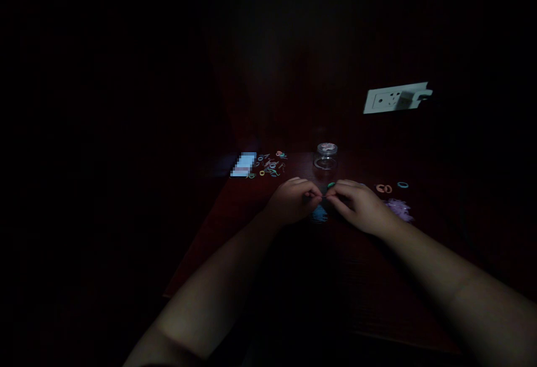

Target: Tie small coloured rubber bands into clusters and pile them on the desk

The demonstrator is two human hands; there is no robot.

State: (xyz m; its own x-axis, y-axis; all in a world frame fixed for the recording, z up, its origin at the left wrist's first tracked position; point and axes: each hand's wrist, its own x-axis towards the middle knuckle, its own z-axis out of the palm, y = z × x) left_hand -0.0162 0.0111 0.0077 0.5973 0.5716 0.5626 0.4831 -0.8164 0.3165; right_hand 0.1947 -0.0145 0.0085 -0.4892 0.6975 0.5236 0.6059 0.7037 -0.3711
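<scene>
In the head view my left hand [295, 201] and my right hand [356, 205] meet above the table, fingertips almost touching. Both are closed in a pinch, with a thin, dark strand between them that is too small to name. Just below the fingertips lies a small pile of blue pieces [319, 214], partly covered by my hands. A bit of something green [330, 185] shows behind my right fingers. Beside my right wrist rests a heap of pale purple pieces [399, 210].
Behind my hands stands a lidded glass jar [325, 163]. Left of it are scattered coloured bands [272, 165] and a lit phone [244, 164]. Orange rings [380, 188] and a blue ring [403, 185] lie at right. A wall socket [381, 101] holds a plug. Surroundings are dark.
</scene>
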